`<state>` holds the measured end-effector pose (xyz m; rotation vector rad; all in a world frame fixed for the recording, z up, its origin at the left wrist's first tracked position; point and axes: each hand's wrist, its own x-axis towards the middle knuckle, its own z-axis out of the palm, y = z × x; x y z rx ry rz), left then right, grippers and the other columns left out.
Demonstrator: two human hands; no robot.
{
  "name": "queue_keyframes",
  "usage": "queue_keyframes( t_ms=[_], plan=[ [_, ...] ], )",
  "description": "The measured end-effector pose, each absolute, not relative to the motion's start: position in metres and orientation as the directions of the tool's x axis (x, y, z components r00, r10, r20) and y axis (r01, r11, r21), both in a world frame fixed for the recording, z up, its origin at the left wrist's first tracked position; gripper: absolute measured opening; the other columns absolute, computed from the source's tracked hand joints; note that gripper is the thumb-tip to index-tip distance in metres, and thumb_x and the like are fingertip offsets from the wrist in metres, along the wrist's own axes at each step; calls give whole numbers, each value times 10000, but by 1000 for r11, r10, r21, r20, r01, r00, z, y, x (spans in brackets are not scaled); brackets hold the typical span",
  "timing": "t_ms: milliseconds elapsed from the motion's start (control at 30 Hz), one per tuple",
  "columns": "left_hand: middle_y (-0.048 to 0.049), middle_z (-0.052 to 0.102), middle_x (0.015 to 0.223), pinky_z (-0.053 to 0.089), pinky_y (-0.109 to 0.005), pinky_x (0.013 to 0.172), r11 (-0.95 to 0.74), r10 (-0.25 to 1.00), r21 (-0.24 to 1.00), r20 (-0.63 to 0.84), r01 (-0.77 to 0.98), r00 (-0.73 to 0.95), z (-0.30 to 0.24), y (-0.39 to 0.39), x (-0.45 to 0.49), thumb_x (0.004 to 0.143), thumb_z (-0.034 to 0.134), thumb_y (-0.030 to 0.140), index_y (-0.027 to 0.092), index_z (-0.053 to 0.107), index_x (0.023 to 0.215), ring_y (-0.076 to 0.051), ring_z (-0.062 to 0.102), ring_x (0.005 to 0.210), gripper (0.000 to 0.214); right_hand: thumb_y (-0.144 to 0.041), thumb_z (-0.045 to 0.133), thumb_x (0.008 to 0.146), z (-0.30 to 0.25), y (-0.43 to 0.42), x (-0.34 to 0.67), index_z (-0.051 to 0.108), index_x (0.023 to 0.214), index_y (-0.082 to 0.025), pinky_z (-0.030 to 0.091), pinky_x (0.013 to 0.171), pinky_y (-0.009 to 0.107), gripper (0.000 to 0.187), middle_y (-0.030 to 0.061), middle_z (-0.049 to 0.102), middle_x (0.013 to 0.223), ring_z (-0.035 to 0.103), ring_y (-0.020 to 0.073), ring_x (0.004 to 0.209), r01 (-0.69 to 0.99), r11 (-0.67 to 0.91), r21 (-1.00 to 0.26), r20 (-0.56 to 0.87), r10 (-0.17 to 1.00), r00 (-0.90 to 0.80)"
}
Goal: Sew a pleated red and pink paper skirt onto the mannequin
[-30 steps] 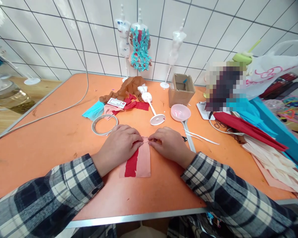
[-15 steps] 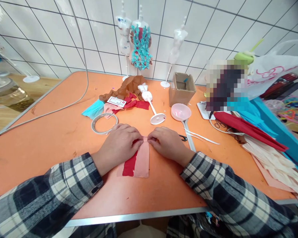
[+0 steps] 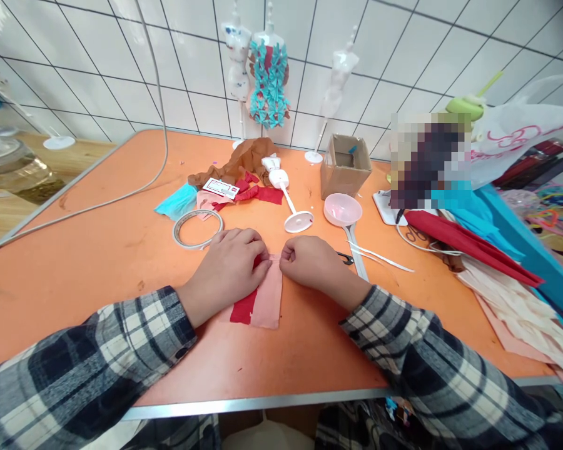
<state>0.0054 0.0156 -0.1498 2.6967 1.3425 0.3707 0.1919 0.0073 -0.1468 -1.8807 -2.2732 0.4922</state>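
Observation:
A strip of pink crepe paper [image 3: 267, 303] lies on the orange table, with a red strip [image 3: 243, 308] showing beside it on its left. At the far end of the pink paper, a narrow band looks folded or gathered. My left hand [image 3: 229, 265] is closed there, thumb and fingers pinching the paper's far left part and covering some of the red strip. My right hand [image 3: 312, 262] pinches the far right corner with curled fingers. Its fingertips are partly hidden. Just beyond my left hand lies a roll of tape [image 3: 177, 232].
Crumpled brown paper [image 3: 248, 159], a small card [image 3: 220, 189] and a toppled white stand [image 3: 288, 200] lie behind. To the right are a cardboard box [image 3: 344, 169], a pink scoop [image 3: 342, 210] and dark snips [image 3: 346, 258]. A cable [image 3: 122, 195] crosses the left side.
My right hand has turned slightly, its fingers curling in more tightly at the paper's corner. My left hand stays nearly in place. The view has shifted a little.

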Motion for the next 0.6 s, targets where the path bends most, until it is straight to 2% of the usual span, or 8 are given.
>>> queue_keyframes(
  t_ms=[133,333,500,600],
  plan=[
    [-57,655,1013,410,-500,892,-579,815,256,150,774,559,-153,20,4,897,544,331,225,703,859,-273,596,957,195,-198,621,753,-140,18,195,684,699,-225,362,524,263,88,13,714,711,615,165,648,899,109,-423,-193,959,-207],
    [-59,658,1048,400,-502,923,-570,821,282,159,772,548,-154,22,0,898,574,394,236,719,841,-271,599,979,222,-267,672,725,-132,27,191,731,729,-217,382,527,264,77,49,746,778,633,181,658,923,86,-374,-293,934,-206],
    [-49,678,1038,389,-500,939,-599,800,222,160,769,578,-150,24,-7,894,599,387,242,725,836,-272,592,973,201,-308,676,732,-133,35,191,718,695,-202,379,529,272,120,51,722,712,608,174,619,937,143,-319,-311,918,-246],
    [-42,689,1023,378,-499,937,-617,787,184,146,765,600,-146,24,-11,893,600,348,242,725,828,-272,593,974,177,-270,677,723,-135,37,198,709,696,-210,375,537,261,74,15,701,693,592,156,622,916,116,-384,-317,915,-249]
  ],
)
